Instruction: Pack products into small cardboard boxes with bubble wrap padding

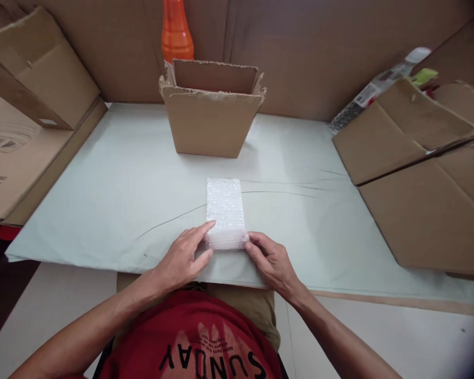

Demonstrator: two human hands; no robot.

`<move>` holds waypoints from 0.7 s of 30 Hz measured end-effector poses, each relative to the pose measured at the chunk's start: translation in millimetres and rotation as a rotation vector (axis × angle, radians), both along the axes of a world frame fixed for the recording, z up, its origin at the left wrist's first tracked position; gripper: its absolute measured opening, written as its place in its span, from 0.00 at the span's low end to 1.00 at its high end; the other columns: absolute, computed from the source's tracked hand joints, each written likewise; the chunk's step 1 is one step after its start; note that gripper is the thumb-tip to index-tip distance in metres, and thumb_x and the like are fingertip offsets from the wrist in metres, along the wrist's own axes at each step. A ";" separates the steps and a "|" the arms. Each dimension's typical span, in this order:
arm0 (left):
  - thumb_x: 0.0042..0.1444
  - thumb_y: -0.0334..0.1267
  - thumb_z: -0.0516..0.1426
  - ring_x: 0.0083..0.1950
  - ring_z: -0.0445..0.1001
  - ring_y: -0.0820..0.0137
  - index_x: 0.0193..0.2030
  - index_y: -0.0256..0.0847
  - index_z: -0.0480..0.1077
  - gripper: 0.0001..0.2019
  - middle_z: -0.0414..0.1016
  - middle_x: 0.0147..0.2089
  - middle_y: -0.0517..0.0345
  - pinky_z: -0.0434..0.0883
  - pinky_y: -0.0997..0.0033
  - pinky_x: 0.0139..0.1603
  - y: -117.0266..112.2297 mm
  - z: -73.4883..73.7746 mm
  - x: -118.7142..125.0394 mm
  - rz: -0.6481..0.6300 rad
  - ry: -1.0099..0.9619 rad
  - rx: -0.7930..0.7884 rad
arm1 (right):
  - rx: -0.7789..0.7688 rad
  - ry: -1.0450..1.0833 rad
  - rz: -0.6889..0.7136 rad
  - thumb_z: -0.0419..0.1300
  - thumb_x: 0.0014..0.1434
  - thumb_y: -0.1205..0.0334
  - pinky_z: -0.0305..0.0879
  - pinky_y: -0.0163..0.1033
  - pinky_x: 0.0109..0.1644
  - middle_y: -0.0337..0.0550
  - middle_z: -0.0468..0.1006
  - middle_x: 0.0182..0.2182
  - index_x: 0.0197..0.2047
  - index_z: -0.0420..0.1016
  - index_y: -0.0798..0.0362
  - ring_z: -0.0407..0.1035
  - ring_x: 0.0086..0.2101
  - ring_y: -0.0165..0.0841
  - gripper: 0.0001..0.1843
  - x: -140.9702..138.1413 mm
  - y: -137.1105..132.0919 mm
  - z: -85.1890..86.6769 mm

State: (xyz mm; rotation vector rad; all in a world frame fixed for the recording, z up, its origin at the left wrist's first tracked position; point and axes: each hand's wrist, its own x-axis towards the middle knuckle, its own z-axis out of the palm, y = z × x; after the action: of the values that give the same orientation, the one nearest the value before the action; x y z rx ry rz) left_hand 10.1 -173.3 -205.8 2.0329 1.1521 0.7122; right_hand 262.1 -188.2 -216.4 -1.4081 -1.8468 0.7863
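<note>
A strip of clear bubble wrap point(224, 202) lies flat near the table's front edge, its long side pointing away from me. Its near end is thicker and looks folded or rolled over; whether anything is inside I cannot tell. At the left corner of that near end, my left hand point(185, 253) has its index finger on the wrap and its thumb at the near edge. My right hand point(272, 260) pinches the right corner between thumb and fingers. Just beyond the wrap stands an open-topped cardboard box point(209, 123).
An orange bottle point(177, 37) rises behind the middle box. Cardboard boxes point(430, 205) stand at right, with a clear plastic bottle point(375, 89) behind them. More cardboard boxes point(47, 68) occupy the left. A pale, creased cloth point(114, 173) covers the table.
</note>
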 end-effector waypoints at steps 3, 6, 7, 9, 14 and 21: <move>0.62 0.34 0.53 0.37 0.75 0.67 0.65 0.40 0.63 0.24 0.77 0.37 0.57 0.74 0.65 0.43 7.8 -7.7 11.1 0.138 0.012 0.004 | 0.093 -0.045 -0.131 0.58 0.67 0.59 0.76 0.45 0.47 0.44 0.83 0.44 0.57 0.72 0.46 0.78 0.43 0.39 0.15 3.7 -2.8 5.6; 0.59 0.33 0.53 0.33 0.73 0.68 0.66 0.38 0.62 0.26 0.76 0.34 0.59 0.72 0.67 0.38 15.6 -14.2 16.9 0.170 0.098 0.040 | 0.376 -0.176 -0.132 0.59 0.65 0.66 0.73 0.51 0.51 0.46 0.82 0.44 0.58 0.71 0.45 0.76 0.48 0.42 0.18 7.0 -10.9 12.9; 0.59 0.33 0.53 0.32 0.73 0.68 0.66 0.38 0.62 0.27 0.76 0.34 0.60 0.71 0.67 0.37 17.5 -15.6 17.7 0.172 0.133 0.051 | 0.450 -0.225 -0.075 0.59 0.65 0.68 0.72 0.51 0.51 0.46 0.82 0.45 0.57 0.72 0.45 0.76 0.49 0.43 0.18 6.6 -13.2 14.7; 0.59 0.32 0.54 0.32 0.73 0.68 0.67 0.38 0.61 0.27 0.76 0.34 0.60 0.71 0.67 0.37 20.1 -17.2 18.5 0.166 0.200 0.073 | 0.516 -0.337 0.071 0.59 0.64 0.70 0.70 0.52 0.51 0.49 0.81 0.49 0.56 0.72 0.48 0.74 0.52 0.45 0.19 3.5 -14.5 15.3; 0.62 0.34 0.56 0.43 0.76 0.62 0.65 0.38 0.62 0.24 0.78 0.43 0.51 0.74 0.61 0.46 17.0 -13.1 17.0 0.182 0.237 0.277 | 0.495 -0.515 0.233 0.56 0.64 0.73 0.66 0.53 0.54 0.50 0.81 0.53 0.52 0.75 0.52 0.71 0.56 0.47 0.15 -4.9 3.3 2.8; 0.64 0.29 0.54 0.45 0.76 0.63 0.63 0.38 0.63 0.21 0.80 0.45 0.51 0.72 0.60 0.49 -8.2 -1.1 10.8 -0.008 0.098 0.365 | 0.338 -0.282 0.265 0.53 0.68 0.72 0.71 0.43 0.43 0.46 0.84 0.39 0.50 0.77 0.51 0.77 0.38 0.36 0.14 -4.2 6.3 5.4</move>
State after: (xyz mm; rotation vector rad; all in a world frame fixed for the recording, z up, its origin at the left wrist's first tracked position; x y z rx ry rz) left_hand 20.9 -181.5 -206.9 2.3968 1.1320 0.8787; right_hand 257.9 -181.9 -211.0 -1.1137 -2.2911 0.3817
